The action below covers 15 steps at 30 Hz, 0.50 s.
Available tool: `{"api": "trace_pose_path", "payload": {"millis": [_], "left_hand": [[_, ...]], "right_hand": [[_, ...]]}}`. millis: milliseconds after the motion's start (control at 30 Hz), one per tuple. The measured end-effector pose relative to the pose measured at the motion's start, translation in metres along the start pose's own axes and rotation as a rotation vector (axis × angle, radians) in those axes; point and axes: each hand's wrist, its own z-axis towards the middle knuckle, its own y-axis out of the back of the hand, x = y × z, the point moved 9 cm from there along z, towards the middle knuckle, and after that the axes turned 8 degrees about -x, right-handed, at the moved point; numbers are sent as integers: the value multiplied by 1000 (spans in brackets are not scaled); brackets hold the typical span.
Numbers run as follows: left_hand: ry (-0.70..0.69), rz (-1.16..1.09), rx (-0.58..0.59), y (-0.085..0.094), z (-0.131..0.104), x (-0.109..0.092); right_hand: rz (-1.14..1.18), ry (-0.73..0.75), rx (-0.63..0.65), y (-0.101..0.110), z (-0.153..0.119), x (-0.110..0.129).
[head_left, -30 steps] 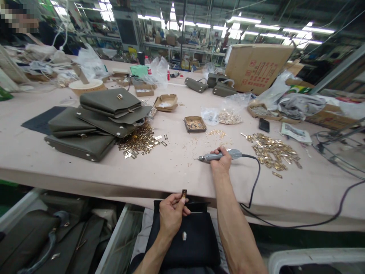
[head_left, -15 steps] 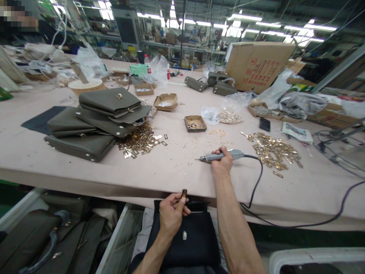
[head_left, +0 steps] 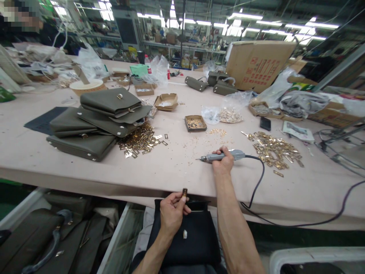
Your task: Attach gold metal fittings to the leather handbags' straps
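Between thumb and fingers, my left hand (head_left: 172, 213) pinches a small gold metal plate (head_left: 184, 192) upright at the table's front edge. Beneath that hand a black bag (head_left: 194, 239) lies on my lap, with a small whitish wrapped piece on its front. My right hand (head_left: 224, 161) is wrapped round a grey electric screwdriver (head_left: 236, 154), held low over the table. Its bit points left, near tiny scattered gold pieces (head_left: 190, 152). A dark cable runs from the screwdriver's rear down to the right.
Olive bags (head_left: 94, 125) are stacked at left beside a pile of gold frames (head_left: 142, 140). More gold plates (head_left: 273, 150) lie at right, near a phone (head_left: 265, 123). A small cardboard tray (head_left: 195, 128) holds tiny parts. A large carton (head_left: 259, 64) stands behind.
Both hands keep their grips and have hardly moved. The whole view has shifted very slightly.
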Motion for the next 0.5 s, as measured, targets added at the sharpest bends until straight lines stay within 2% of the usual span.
{"api": "trace_pose_path", "payload": {"millis": [500], "left_hand": [[-2,18,2,0,1,0]], "right_hand": [[9,8,-7,2,1,1]]}}
